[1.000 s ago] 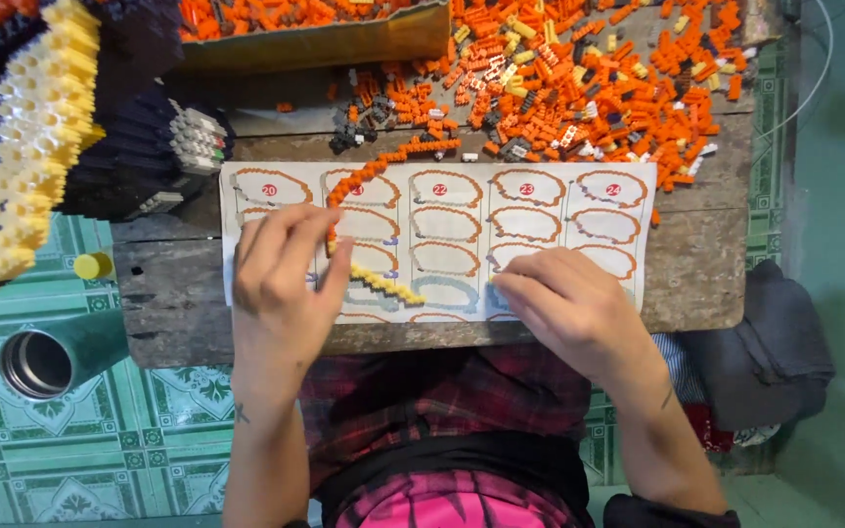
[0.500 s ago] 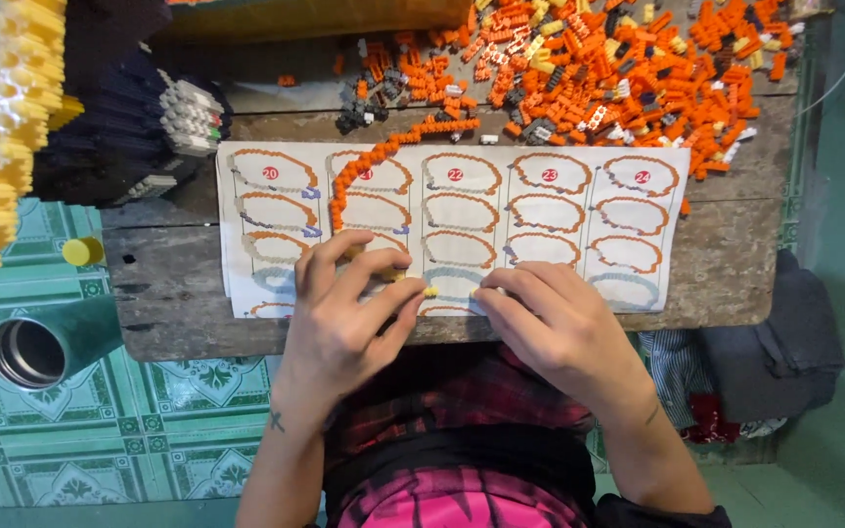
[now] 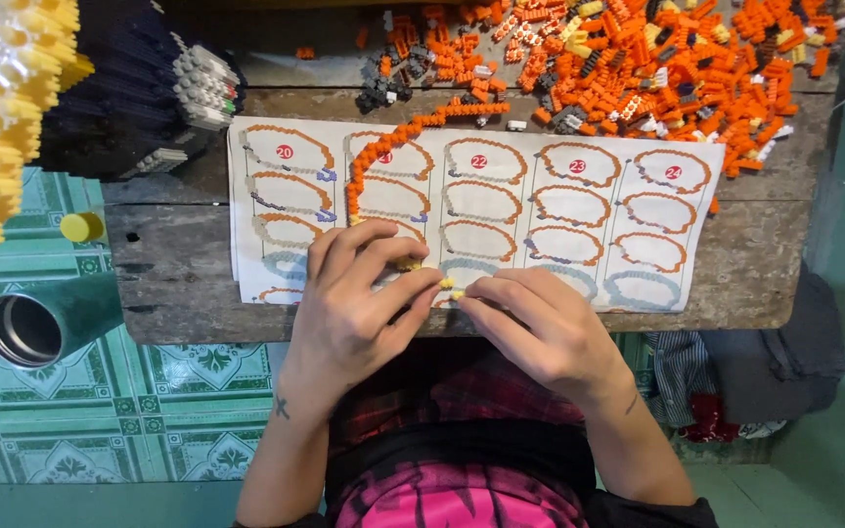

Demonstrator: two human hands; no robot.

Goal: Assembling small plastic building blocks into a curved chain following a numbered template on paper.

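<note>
Yellow is the colour of the small brick piece (image 3: 448, 285) pinched between both hands at the near edge of the wooden table (image 3: 178, 264). Only the head view shows this moment, looking straight down. The left hand (image 3: 359, 308) has its fingers (image 3: 413, 288) closed together on the left end of the piece; the right hand (image 3: 540, 328) has its fingers (image 3: 476, 298) pressed against the right end, so the fingertips of both hands nearly meet. The piece lies between them with its long axis running left to right, and neither hand is clearly nearer. How firmly each hand clamps it I cannot tell, since most of the piece is hidden.

Just beyond the fingers lies the white instruction sheet (image 3: 579, 210) printed with rows of curved outlines. An orange brick arc (image 3: 393, 147) rests on the sheet, beyond the left fingers. Farther off, well apart, spreads a heap of loose orange bricks (image 3: 657, 59). Far to the left of the fingers, a metal cup (image 3: 22, 330) stands on the green tiled floor (image 3: 149, 420).
</note>
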